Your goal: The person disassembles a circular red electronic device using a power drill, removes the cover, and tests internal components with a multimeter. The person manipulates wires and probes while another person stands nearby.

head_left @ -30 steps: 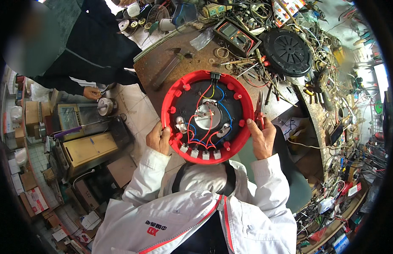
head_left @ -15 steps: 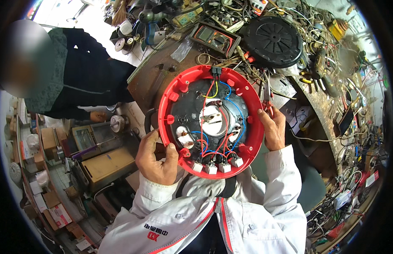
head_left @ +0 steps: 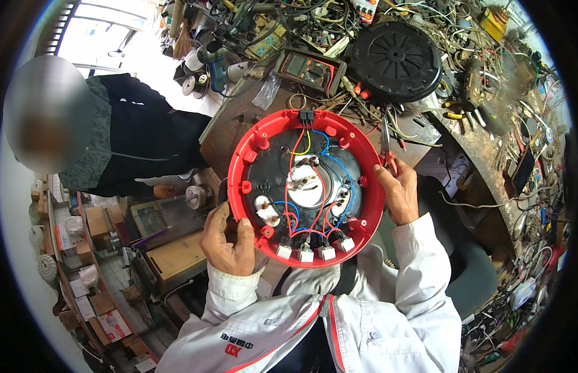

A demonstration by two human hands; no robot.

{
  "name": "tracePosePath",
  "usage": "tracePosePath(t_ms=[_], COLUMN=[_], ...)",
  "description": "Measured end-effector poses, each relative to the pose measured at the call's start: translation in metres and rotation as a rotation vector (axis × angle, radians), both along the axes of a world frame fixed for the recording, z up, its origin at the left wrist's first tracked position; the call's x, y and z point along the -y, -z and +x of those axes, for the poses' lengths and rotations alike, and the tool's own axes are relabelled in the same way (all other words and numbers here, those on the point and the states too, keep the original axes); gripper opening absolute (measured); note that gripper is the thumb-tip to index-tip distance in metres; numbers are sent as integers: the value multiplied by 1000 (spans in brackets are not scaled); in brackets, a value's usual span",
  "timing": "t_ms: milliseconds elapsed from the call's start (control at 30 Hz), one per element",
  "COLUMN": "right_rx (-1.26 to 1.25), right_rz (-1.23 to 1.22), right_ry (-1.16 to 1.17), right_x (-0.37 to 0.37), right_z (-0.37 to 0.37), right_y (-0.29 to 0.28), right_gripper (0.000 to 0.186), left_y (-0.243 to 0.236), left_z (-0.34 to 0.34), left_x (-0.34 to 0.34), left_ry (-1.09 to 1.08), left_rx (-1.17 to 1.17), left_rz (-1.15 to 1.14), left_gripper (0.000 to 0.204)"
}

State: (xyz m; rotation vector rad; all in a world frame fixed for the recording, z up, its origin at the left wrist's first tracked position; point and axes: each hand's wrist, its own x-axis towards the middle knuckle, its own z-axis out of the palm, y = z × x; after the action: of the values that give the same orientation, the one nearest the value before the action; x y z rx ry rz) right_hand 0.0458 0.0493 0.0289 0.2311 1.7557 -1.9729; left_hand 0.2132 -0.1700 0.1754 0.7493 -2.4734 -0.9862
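Note:
A red round appliance housing [head_left: 237, 163] with an open wired inside is held up in front of me. Inside are a black base [head_left: 251, 205], a white central disc [head_left: 314, 194], red, blue and yellow wires, and several white block connectors [head_left: 305, 253] along the near rim. My left hand [head_left: 231, 242] is closed on its lower left rim, thumb on the edge. At the right rim my right hand [head_left: 397, 193] grips with thumb and fingers. Red-handled pliers [head_left: 388, 152] point away from that hand, their handles at its fingers; whether they are held too is hard to tell.
Behind the housing, a multimeter [head_left: 310, 71] and a black round ribbed cover [head_left: 397, 59] lie on a bench cluttered with cables and tools. Another person [head_left: 139, 130] is at the left, beside an oven-like appliance [head_left: 177, 255]. A dark chair [head_left: 469, 267] stands at the right.
The view has shifted slightly. The housing sits a little lower and further left in the picture, and its near rim tilts slightly differently. Both hands keep their hold.

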Motion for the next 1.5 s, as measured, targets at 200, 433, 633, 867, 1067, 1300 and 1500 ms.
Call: tracePosePath(t_ms=[200,433,633,867,1067,1300,1500], right_rx=[-50,-98,-112,-177,-230,-222,-113], right_rz=[86,177,174,275,355,332,427], right_ry=[41,48,64,22,-39,-118,-265], right_x=[-1,3,11,31,43,41,15], right_z=[22,41,50,73,88,89,42], right_y=[-3,-16,-10,-11,-11,-1,19], right_gripper=[24,23,21,24,27,31,49], left_y=[1,20,33,68,102,123,122], left_z=[6,27,38,70,89,87,90], left_x=[9,28,39,71,90,100,96], left_ry=[18,-7,-26,-81,-72,-88,-129], left_rx=[46,32,44,90,71,30,-34], left_rz=[-49,-11,54,130,246,269,362], left_gripper=[36,39,38,35,39,39,38])
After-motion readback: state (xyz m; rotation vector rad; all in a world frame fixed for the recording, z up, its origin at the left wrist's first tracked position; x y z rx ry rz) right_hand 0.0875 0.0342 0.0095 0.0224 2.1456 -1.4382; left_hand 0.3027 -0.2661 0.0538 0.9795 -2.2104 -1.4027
